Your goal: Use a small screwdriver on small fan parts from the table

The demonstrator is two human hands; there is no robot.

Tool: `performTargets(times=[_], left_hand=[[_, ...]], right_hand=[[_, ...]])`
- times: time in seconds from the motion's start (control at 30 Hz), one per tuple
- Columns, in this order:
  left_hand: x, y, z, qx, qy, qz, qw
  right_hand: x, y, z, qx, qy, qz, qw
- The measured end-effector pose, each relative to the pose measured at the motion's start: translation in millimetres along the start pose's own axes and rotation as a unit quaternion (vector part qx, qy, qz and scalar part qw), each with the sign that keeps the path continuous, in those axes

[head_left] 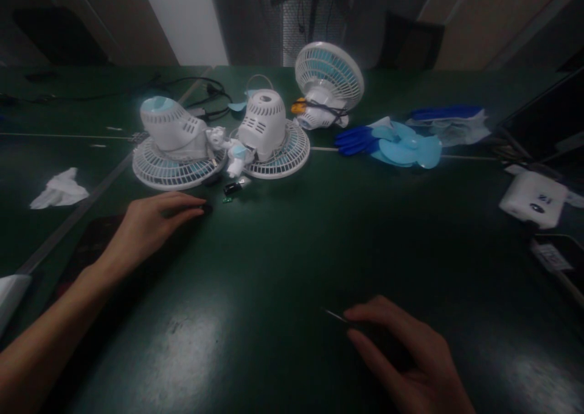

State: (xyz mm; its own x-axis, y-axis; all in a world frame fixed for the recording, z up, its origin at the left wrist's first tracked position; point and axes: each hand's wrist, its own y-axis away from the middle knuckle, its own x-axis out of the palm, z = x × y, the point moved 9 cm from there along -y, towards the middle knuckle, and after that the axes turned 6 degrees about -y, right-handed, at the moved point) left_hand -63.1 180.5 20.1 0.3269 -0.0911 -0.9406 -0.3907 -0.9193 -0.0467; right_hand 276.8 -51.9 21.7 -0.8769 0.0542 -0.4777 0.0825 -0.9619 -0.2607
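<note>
Fan cage, upper centre: blue blades inside | left grip, left of centre: pinching dark piece, partly hidden | right grip, lower right, cut off: pinching thin metal shaft, one end hidden

Crumpled white tissue is seen at far left of the green counter. Black cables are strewn along its back left. Right of centre, a blue glove is partly overlapped by a light-blue fan blade; a second blue glove is set just behind. Far right, a white boxy device is placed near a dark labelled device.
</note>
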Motion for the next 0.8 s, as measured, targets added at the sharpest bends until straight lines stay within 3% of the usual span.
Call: performTargets(times=[0.8], left_hand=[[16.3,0,15,-0.108,0.113,0.089,0.984]], right_hand=[[-1,-1,1,0.002,0.005,-0.001,1.0]])
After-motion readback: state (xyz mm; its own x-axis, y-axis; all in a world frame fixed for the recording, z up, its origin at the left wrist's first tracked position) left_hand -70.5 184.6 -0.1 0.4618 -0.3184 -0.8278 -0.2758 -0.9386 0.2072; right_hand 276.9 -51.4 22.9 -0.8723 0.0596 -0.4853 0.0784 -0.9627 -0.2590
